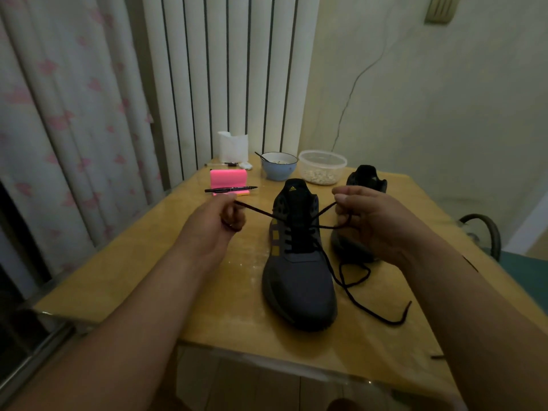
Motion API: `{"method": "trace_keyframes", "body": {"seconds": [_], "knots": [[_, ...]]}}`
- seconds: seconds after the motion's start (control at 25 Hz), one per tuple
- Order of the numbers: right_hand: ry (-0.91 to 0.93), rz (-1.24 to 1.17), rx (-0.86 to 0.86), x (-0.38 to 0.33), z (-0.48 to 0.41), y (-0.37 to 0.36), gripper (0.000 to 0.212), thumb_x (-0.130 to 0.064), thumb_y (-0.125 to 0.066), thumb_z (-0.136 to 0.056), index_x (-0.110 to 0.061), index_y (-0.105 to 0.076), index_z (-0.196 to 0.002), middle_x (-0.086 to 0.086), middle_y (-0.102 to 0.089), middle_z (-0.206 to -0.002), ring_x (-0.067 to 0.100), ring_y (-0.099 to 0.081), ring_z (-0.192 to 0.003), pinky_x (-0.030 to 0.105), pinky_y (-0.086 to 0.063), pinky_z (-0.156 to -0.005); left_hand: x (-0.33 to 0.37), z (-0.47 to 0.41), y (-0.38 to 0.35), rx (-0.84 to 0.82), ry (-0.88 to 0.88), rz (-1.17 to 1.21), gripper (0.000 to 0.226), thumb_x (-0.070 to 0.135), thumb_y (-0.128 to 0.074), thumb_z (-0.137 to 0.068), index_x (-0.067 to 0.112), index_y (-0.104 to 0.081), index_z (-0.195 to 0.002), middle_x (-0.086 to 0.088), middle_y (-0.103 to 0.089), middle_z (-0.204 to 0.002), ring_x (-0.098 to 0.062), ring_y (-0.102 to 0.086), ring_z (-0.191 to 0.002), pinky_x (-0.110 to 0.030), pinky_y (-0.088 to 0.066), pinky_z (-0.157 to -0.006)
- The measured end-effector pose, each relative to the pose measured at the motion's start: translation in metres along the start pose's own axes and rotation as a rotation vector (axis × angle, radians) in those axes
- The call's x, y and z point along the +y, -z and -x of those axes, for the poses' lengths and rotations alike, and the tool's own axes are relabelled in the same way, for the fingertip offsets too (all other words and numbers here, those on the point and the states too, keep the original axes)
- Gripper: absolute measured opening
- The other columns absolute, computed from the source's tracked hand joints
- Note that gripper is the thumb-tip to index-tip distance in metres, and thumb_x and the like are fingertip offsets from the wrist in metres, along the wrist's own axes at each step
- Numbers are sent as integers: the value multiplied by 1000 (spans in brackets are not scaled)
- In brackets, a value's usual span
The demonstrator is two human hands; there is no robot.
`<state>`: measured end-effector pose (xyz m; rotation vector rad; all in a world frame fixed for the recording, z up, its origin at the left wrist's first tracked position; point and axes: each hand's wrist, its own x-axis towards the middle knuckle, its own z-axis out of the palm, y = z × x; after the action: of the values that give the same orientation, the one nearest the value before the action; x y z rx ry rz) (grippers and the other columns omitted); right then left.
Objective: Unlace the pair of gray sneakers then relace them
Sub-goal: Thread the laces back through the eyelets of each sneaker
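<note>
At the far left of the frame hangs a pale curtain [59, 114] with pink flowers, and next to it, toward the upper middle, a set of white vertical blinds [222, 69]. Below them a yellowish table [148, 262] fills the lower half of the frame. The left hand [219, 216] sits left of centre above the table, its fingers curled and pinching one end of a black lace [255, 209], which runs taut from the hand to the top eyelets of a shoe. Behind this hand, toward the table's far edge, a pink block of notes [228, 178] stands with a black pen [231, 189] lying across its front; further back is a white paper holder [232, 146]. To the right of these are a blue bowl [278, 170] with a utensil handle leaning out and a clear plastic container [322, 167] holding pale pieces. In the centre stands the gray sneaker [299, 280], toe toward the bottom of the frame, yellow stripes on its side, its lower eyelets laced. Right of its tongue the right hand [376, 221] pinches the other strand between thumb and fingers; slack from it loops over the table and trails to the lower right. The second sneaker [366, 179] lies just behind this hand, partly hidden by it. A dark chair back [486, 229] shows at the right edge.
</note>
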<state>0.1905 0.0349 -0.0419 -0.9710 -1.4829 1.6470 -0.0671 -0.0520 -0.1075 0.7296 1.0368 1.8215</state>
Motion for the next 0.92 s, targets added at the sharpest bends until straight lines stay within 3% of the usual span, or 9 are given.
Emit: {"method": "trace_keyframes", "body": {"seconds": [0.08, 0.16, 0.24, 0.36, 0.48, 0.56, 0.64, 0.76, 0.92], "knots": [[24, 44, 25, 4, 0, -3, 21, -16, -62, -102, -15, -67, -123, 6, -75, -104, 19, -73, -94, 36, -60, -82, -4, -6, 7, 73, 76, 418, 33, 17, -53, -103, 18, -46, -70, -5, -65, -79, -19, -70, -84, -37, -57, -92], [38, 155, 108, 10, 1, -5, 21, -24, -61, -104, -15, -67, -122, 8, -74, -115, 23, -71, -107, 39, -58, -89, -6, -8, 10, 151, 120, 460, 33, 19, -54, -101, 22, -42, -71, 3, -50, -61, -11, -57, -55, -26, -54, -64], [12, 306, 117, 17, 7, -7, 25, -34, -60, -104, -15, -68, -118, 9, -73, -112, 23, -71, -103, 39, -58, -88, -10, -8, 13, 231, 101, 71, 24, 25, -60, -102, 20, -49, -81, 5, -41, -60, -9, -40, -47, -23, -37, -46], [13, 589, -71, 26, 20, -12, 33, -51, -65, -96, -20, -69, -104, 3, -72, -102, 19, -69, -94, 35, -55, -81, -18, 0, 15, 240, -111, -867, 29, 51, -65, -99, 23, -57, -99, 9, -57, -86, -8, -53, -76, -29, -43, -62], [78, 739, -129, 30, 21, -11, 23, -41, -73, -94, -18, -67, -97, -3, -68, -89, 10, -63, -81, 29, -49, -74, -21, 6, 13, 114, -197, -1518, 56, 83, -46, -91, 29, -58, -80, 9, -59, -86, -13, -58, -82, -37, -46, -76], [110, 747, -127, 31, 20, -6, 19, -34, -71, -97, -16, -68, -95, -5, -66, -81, 4, -59, -70, 27, -46, -70, -23, 6, 17, 141, -202, -1790, 67, 88, -36, -89, 27, -58, -69, 6, -55, -89, -17, -56, -90, -43, -45, -89], [115, 698, -109, 32, 20, -3, 19, -31, -68, -99, -13, -68, -94, -4, -70, -80, 5, -61, -72, 29, -47, -71, -23, 4, 22, 236, -254, -1931, 58, 79, -44, -93, 28, -66, -74, 2, -55, -97, -22, -54, -104, -45, -42, -95], [76, 491, -60, 33, 21, 0, 17, -18, -58, -103, -7, -62, -92, 8, -77, -91, 21, -69, -85, 35, -53, -77, -25, 0, 30, 305, -280, -1979, 38, 56, -55, -97, 25, -77, -93, -2, -57, -108, -27, -52, -115, -45, -40, -99], [35, 389, -48, 32, 22, 0, 17, -13, -48, -104, -4, -60, -97, 17, -77, -97, 31, -73, -92, 44, -58, -86, -31, -8, 46, 399, -348, -1799, 27, 29, -56, -100, 13, -73, -87, -5, -46, -93, -33, -55, -99, -40, -43, -80]]}}
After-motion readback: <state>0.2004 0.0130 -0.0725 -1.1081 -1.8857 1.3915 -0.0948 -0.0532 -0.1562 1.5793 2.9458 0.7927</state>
